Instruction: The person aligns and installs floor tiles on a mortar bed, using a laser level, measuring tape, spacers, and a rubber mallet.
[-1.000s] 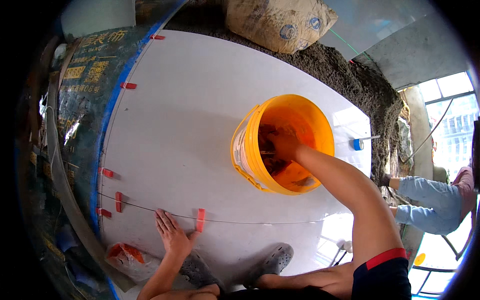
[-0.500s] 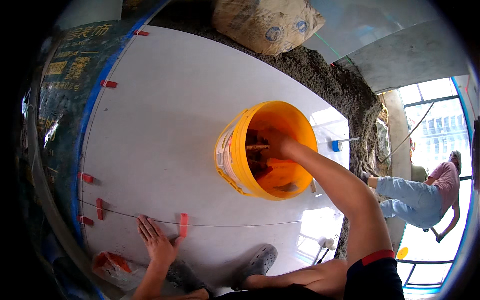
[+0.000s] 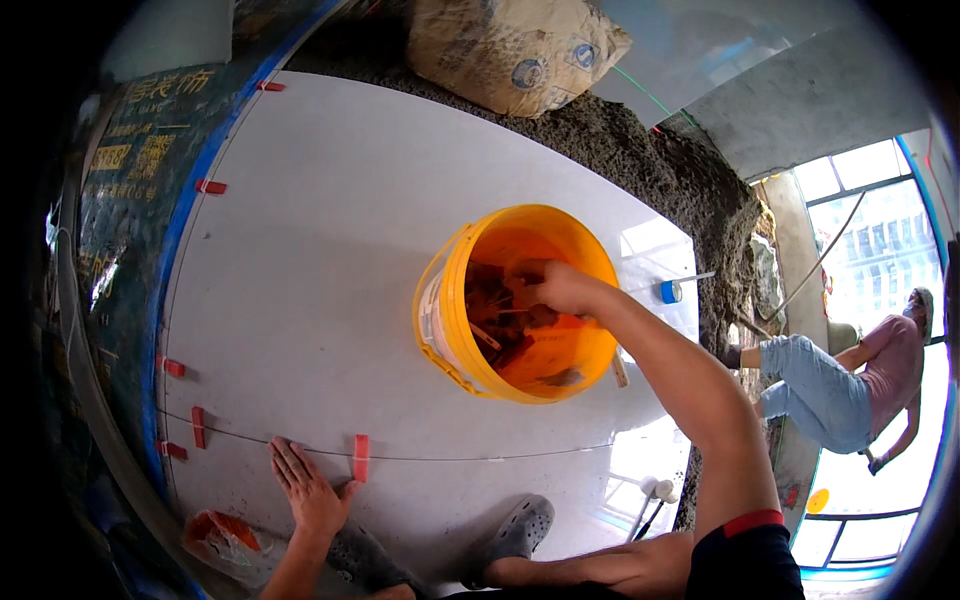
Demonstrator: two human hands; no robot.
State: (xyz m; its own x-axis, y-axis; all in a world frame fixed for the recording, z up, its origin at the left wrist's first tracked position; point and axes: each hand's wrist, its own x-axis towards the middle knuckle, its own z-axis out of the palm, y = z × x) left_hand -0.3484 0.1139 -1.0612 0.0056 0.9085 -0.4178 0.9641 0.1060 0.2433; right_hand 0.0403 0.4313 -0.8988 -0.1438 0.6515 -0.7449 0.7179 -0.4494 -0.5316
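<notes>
My left hand (image 3: 315, 497) lies flat on a large pale floor tile (image 3: 330, 250), fingers stretched out across a thin joint line. Just right of its thumb a red tile-levelling wedge (image 3: 361, 458) sits on that line. A yellow bucket (image 3: 452, 330) stands on the tile, its mouth tilted toward me. Inside is a jumble of red and dark small pieces (image 3: 490, 300). My right hand (image 3: 556, 287) reaches into the bucket over these pieces, fingers bent and drawn together; what they hold, if anything, cannot be made out.
More red wedges (image 3: 198, 427) line the left edge. A clear bag with red pieces (image 3: 225, 535) lies lower left; mallets (image 3: 655, 492) and a roll of blue tape (image 3: 671, 291) lie right. Rough mortar and a paper sack (image 3: 510, 55) border the far side. A co-worker (image 3: 850, 390) bends at right.
My right hand has risen a little from deeper in the bucket, and more of it shows. My left hand stays flat on the tile. The view has shifted slightly.
</notes>
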